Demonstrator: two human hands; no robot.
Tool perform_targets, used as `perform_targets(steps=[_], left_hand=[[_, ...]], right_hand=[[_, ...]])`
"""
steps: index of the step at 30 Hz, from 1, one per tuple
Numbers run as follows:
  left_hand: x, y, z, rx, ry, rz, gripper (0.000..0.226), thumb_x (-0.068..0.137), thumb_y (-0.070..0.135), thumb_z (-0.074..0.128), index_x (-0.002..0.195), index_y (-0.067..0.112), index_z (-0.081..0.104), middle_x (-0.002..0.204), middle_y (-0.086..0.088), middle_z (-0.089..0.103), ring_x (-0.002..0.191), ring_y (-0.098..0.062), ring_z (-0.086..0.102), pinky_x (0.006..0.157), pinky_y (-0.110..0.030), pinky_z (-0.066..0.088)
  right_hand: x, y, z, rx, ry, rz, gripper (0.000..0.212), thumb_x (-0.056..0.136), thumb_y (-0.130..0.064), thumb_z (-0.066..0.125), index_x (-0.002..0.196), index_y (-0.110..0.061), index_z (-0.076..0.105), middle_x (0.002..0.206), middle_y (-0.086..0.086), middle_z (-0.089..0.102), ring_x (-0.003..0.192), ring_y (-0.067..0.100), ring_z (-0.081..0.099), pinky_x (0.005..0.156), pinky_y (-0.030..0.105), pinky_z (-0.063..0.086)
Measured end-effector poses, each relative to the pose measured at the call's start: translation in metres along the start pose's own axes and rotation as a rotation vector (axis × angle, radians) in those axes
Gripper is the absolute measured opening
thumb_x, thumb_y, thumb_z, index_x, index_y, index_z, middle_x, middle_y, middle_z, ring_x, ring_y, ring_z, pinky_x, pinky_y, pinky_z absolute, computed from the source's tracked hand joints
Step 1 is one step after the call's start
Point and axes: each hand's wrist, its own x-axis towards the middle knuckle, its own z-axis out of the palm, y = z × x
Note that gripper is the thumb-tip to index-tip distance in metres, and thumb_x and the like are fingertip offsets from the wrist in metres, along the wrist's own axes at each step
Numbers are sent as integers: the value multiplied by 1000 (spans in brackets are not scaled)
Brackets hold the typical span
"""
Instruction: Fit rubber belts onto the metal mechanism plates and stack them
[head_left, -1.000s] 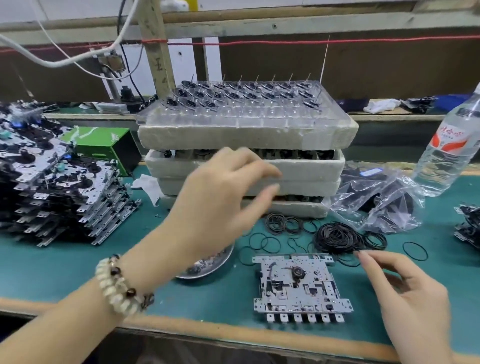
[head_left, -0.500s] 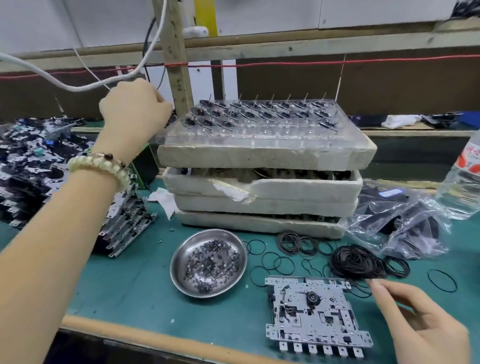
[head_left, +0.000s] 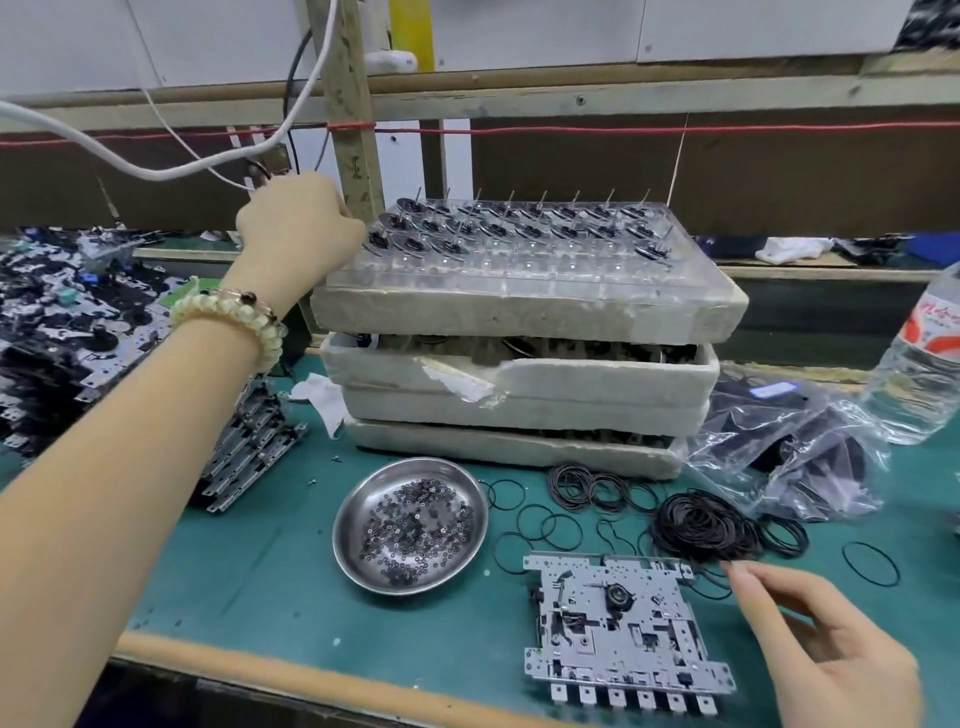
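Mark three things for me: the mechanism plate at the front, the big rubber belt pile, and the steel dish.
mechanism plate (head_left: 623, 642): head view, middle of its face, below the dark pulley.
rubber belt pile (head_left: 701, 527): head view, dense middle of the tangle.
steel dish (head_left: 347, 538): head view, bare inner wall at its left rim.

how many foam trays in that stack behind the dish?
4, stacked behind the steel dish: top tray under the clear parts tray, second tray with a torn front edge, third tray beneath it, bottom tray on the mat. More could hide behind.
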Motion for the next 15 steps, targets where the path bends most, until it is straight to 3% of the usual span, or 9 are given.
perform_targets(steps=[3,7,10,12,13,15], left_hand=[[-1,-2,-1,-177,-26,-18,22,95,24,61,107,13,76,105,-12,72,99,-35,65,87,-43,53],[-2,-5,0,-257,5,-13,20,93,21,60,100,13,78,98,-9,73,92,-32,67,86,-42,56],[2,-8,3,-314,-13,-9,23,94,22,60,89,7,76,82,1,66,76,-29,69,71,-34,57],[3,-9,5,-346,-16,1,24,94,22,60,84,6,74,77,5,62,58,-15,65,58,-25,49],[3,-8,5,-361,-8,9,23,94,22,61,83,7,74,76,2,64,52,-10,60,57,-24,46],[3,-7,7,-397,21,26,18,94,20,61,85,10,73,81,-5,67,59,-8,57,67,-27,47]], right_hand=[[1,0,0,13,3,19,29,78,-9,77,80,-38,73,77,-11,71,72,15,66,69,2,47],[1,-1,0,9,-8,42,29,78,-10,78,78,-38,72,77,-11,71,71,10,66,64,1,45],[1,-1,0,11,-16,44,29,78,-9,78,78,-38,73,77,-9,71,71,11,66,65,2,45],[1,-1,0,3,-20,39,29,78,-9,78,77,-38,73,77,-9,71,71,11,66,65,2,46],[1,-1,0,2,-21,37,29,77,-9,78,78,-38,73,77,-9,71,71,11,66,66,2,46],[1,-1,1,1,-21,32,30,77,-9,78,78,-39,72,77,-9,71,71,12,66,67,2,46]])
